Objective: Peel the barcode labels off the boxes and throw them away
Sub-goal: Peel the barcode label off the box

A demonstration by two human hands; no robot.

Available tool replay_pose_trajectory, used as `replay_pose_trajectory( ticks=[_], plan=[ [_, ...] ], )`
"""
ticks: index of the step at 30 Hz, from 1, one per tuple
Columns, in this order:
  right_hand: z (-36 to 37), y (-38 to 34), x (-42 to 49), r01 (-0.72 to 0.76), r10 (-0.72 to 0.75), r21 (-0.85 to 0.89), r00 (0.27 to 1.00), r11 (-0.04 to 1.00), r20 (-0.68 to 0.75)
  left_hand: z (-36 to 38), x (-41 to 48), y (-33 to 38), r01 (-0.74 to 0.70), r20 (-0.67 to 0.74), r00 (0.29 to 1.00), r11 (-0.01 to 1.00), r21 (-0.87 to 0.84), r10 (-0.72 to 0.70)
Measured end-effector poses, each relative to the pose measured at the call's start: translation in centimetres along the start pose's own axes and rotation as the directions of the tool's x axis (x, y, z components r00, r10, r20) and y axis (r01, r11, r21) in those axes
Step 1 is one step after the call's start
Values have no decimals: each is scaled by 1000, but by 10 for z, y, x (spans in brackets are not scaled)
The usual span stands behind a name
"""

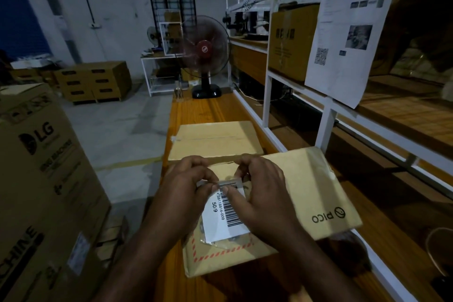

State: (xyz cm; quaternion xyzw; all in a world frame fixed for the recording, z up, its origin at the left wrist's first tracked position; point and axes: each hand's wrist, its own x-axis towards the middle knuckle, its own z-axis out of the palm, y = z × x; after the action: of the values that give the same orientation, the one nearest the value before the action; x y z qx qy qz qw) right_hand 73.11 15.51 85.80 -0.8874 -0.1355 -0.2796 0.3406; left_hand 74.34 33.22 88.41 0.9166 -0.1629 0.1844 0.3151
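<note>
A tan PICO box (301, 193) lies on the wooden table (196, 110) right in front of me. On its top sits a white barcode label (224, 218) with black bars and numbers. My left hand (186, 186) and my right hand (262, 189) both have curled fingers pinching the label's far edge, which looks lifted and folded over. Behind this box lies a second flat tan box (213, 141), its top bare of any label that I can see.
A big LG carton (41, 179) stands at my left. A fan (204, 49) stands at the table's far end. White shelving (326, 115) with a hanging printed sheet (343, 39) lines the right side. Stacked cartons (95, 83) sit on the floor.
</note>
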Motion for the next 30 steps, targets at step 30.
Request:
replay_pose_trajectory(
  ticks=[30],
  plan=[
    [-6, 8, 28, 71, -110, 173, 968, 982, 226, -3, -18, -4, 15, -42, 999, 984, -180, -23]
  ],
)
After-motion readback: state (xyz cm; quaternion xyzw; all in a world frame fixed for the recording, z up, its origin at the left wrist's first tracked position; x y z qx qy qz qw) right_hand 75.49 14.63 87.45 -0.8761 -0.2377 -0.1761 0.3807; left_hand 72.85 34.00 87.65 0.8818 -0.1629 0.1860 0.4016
